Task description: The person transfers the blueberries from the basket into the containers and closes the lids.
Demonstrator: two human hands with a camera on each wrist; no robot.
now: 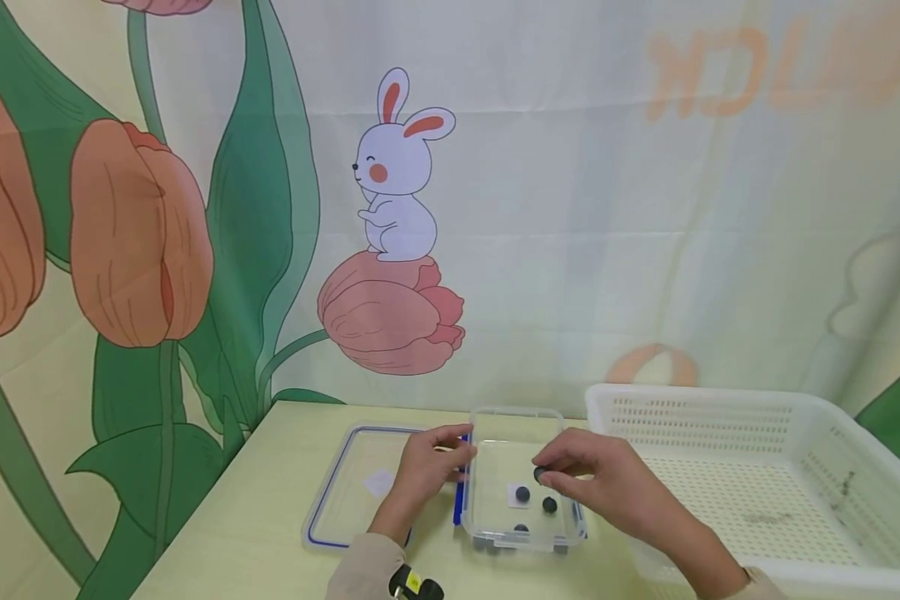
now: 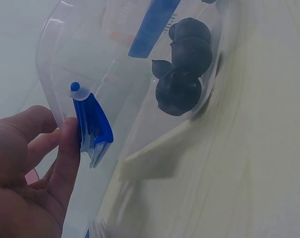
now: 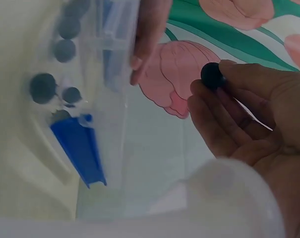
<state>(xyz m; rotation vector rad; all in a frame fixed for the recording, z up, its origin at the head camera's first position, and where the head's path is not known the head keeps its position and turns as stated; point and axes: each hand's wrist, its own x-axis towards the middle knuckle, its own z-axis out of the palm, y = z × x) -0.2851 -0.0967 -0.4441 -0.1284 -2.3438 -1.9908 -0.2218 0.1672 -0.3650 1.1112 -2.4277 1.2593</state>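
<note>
A clear plastic box (image 1: pixel 525 433) with blue side clips (image 2: pixel 94 121) stands uncovered on the table. Several dark blueberries (image 2: pixel 178 93) lie on its bottom, some along the near wall. My left hand (image 1: pixel 429 467) holds the box's left side, its fingertips at the rim and beside a blue clip. Between thumb and fingers of my right hand (image 1: pixel 603 479) is one blueberry (image 3: pixel 212 75), held above the right part of the box. The box's lid (image 1: pixel 345 492), clear with a blue seal, lies flat left of the box, partly behind my left hand and forearm.
A large white plastic basket (image 1: pixel 720 400) with perforated walls stands close to the right of the box, partly behind my right forearm. The pale table (image 1: pixel 217 533) meets a printed curtain (image 1: pixel 525 250) at the back.
</note>
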